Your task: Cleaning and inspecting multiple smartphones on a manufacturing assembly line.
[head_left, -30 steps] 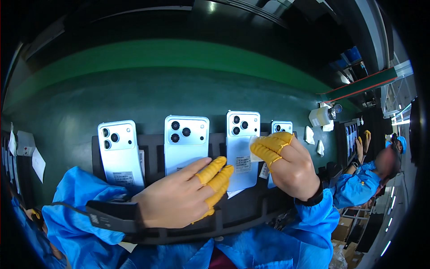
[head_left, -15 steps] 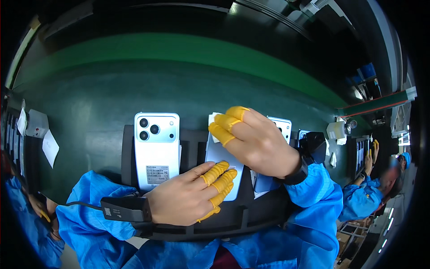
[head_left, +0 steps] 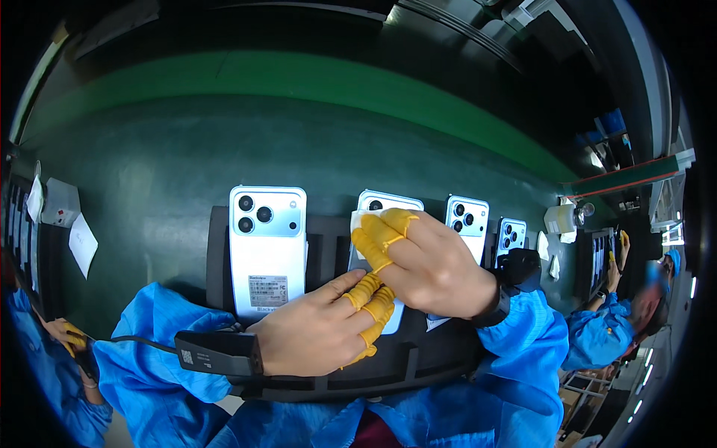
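In the head view, the right hand (head_left: pixel 437 265) pressed a small white cloth (head_left: pixel 358 221) with flat, yellow-capped fingers onto the pale-blue glossy smartphone (head_left: pixel 388 205) lying mid-row on the black slotted tray (head_left: pixel 216 246). The left hand (head_left: pixel 317 328) rested loosely curled, gripping nothing, its fingertips on that phone's lower edge near the tray's front rim.

Both forearms were covered by loose, crinkled bright blue sleeves that reached to the wrists; the left hand (head_left: pixel 314 336) wore yellow-orange rubber finger cots on its fingertips, the rest of it bare; the right hand (head_left: pixel 433 261) carried the same yellow-orange cots on several fingertips; a black band with a boxy module and a small pale label circled the left wrist, a thin dark cable trailing from it; a black strap ringed the right wrist.
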Available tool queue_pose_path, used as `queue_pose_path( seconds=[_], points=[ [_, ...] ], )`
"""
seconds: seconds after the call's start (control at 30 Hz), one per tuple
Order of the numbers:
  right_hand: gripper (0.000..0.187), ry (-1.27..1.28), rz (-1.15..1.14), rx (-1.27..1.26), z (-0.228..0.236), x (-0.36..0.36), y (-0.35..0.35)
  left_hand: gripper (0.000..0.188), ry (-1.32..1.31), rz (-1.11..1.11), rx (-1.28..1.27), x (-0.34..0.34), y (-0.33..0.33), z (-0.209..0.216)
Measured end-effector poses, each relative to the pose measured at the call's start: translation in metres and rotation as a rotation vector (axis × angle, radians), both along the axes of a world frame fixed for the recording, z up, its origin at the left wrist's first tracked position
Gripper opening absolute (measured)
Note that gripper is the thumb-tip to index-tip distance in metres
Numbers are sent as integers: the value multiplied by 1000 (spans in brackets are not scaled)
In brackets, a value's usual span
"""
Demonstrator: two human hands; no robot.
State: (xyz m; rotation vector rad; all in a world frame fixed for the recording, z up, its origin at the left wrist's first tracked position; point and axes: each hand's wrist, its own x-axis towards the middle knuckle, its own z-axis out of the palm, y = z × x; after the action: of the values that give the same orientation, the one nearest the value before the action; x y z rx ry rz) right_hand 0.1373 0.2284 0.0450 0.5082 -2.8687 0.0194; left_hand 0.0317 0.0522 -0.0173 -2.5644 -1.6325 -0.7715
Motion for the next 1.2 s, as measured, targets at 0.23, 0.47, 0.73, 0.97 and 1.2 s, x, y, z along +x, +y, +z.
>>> queue_pose_path(
  seconds=[0.23,0.47,0.73,0.97,1.2],
  points=[
    [24,30,-219,-67,23,50,20,48,96,20,-124,3,1,9],
    [29,-13,-311,-20,33,84,30,50,180,-31,-144,6,12,20],
    [33,30,-299,-12,26,81,37,47,145,-214,-111,20,42,15],
    [39,137,-9,-204,4,37,39,42,176,-133,-69,29,43,6],
    [40,53,22,-159,-9,18,34,43,203,-148,-30,29,49,10]
  ],
)
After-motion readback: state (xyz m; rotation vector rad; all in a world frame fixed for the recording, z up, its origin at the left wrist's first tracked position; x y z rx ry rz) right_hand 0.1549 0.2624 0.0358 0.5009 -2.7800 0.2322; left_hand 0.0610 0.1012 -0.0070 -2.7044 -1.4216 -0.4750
